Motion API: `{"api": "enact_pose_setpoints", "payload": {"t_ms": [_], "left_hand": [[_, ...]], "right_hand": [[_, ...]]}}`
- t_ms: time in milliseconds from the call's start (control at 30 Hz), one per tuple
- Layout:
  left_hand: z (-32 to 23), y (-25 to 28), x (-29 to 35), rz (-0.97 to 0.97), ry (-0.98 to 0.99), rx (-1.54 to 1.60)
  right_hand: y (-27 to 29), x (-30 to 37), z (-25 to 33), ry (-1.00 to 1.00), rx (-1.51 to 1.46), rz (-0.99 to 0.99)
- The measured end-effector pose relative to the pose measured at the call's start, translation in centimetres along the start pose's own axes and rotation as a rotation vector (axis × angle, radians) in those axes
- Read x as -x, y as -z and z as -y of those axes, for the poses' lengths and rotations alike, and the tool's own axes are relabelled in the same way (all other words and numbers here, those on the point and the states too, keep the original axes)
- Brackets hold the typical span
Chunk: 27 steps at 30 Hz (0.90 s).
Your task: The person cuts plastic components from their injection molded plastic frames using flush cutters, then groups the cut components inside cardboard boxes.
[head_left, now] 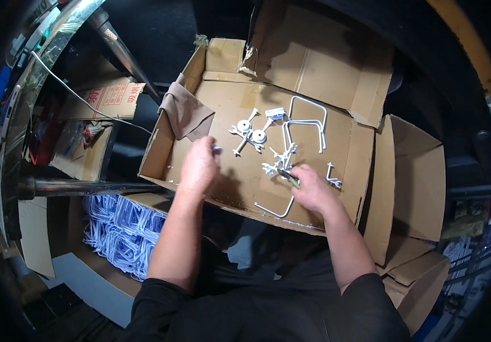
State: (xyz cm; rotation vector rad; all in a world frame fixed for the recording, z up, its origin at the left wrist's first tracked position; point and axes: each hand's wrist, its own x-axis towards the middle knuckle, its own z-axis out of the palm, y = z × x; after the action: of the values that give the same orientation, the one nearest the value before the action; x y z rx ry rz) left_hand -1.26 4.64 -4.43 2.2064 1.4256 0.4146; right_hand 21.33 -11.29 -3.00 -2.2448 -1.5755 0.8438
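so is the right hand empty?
No: the right hand grips a small green-tipped tool over the cardboard tray, beside white metal parts.

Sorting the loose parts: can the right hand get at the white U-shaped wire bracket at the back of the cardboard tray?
Probably yes: the bracket lies uncovered beyond the right hand, with only small white fittings between.
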Motion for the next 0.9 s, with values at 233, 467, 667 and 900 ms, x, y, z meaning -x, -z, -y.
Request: {"api": "enact_pose_setpoints", "payload": {"t_ms": [233,467,667,900], "left_hand": [[1.7,2.4,-0.4,0.106,0.211,-0.15],[-0.2,0.3,0.4,0.1,-0.034,-0.076],[-3.7,-0.5,1.5,0.207,-0.078,0.009],[-2.5,0.6,1.0,0.099,-0.036,0.072]], "right_hand": [[1.5,0.6,-1.6,-0.09,0.316,0.278],[1.9,0.9,0.2,0.076,0.182,-0.01],[-0.3,-2.1,4.3,0.2,-0.163,0.012],[-6.2,-11.4,6.4,0.042,-0.132,-0.035]]}}
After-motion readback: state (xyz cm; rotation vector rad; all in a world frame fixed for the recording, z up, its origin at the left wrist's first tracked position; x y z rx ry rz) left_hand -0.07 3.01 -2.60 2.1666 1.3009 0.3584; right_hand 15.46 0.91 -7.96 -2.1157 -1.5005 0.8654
